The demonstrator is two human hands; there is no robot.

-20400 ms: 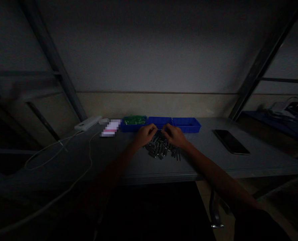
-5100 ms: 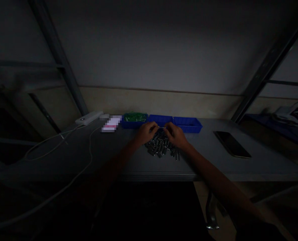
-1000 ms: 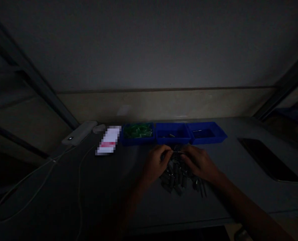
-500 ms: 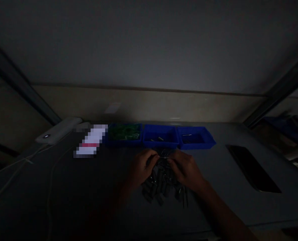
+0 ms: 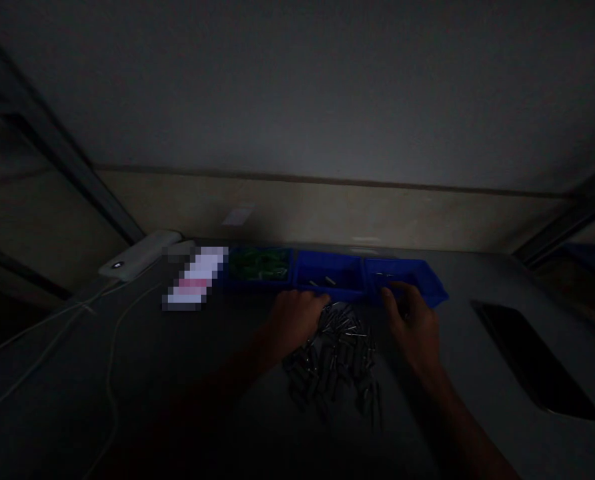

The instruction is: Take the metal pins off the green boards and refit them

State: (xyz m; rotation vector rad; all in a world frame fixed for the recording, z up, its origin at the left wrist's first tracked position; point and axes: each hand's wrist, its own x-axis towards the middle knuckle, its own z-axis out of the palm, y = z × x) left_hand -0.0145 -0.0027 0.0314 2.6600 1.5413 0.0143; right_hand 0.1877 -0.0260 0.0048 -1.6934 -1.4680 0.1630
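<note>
The scene is very dark. A heap of small dark cylindrical parts with thin metal leads [image 5: 335, 363] lies on the grey table [image 5: 127, 400]. My left hand [image 5: 297, 321] rests at the heap's upper left edge with its fingers curled; what they hold is hidden. My right hand [image 5: 411, 323] has reached to the near rim of the right blue tray [image 5: 430, 283], its fingers curled over the rim. Left of that tray stand a middle blue tray [image 5: 327, 277] with a few small parts and a tray of green pieces [image 5: 258, 265].
A dark phone [image 5: 532, 357] lies flat on the right of the table. A white power bank [image 5: 137, 255] with white cables [image 5: 110, 327] lies at the back left, beside a blurred white and pink card [image 5: 195, 287]. A wall rises right behind the trays.
My hands were together above the heap, pinching a part between them. Now the right hand has moved away to the right blue tray, and the left has stayed at the heap.
</note>
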